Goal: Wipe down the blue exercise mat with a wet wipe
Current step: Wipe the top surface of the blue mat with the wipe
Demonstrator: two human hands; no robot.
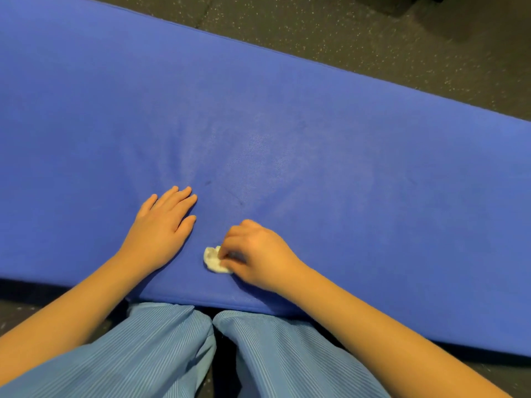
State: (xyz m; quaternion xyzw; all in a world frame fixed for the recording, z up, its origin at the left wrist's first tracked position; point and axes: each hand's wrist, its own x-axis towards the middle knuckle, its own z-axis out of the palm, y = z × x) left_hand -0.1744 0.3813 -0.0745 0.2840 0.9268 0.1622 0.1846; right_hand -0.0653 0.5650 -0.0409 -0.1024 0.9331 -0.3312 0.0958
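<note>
— Blue exercise mat (pixel 316 124) is lying slantwise across the dark speckled floor (pixel 344 38) in front of you. Where is the wet wipe (pixel 212 261) sitting?

— Your right hand (pixel 258 251) is pinching it, wadded and white, against the mat near the close edge, fingers curled. Your left hand (pixel 161 225) is resting flat just beside, fingers straight, holding nothing.

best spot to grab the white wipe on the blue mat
Its right half, from above and from the right, as the right hand does now with curled fingers. The wet wipe is a crumpled wad low on the mat, so a top pinch probably leaves its underside free to wipe.
</note>
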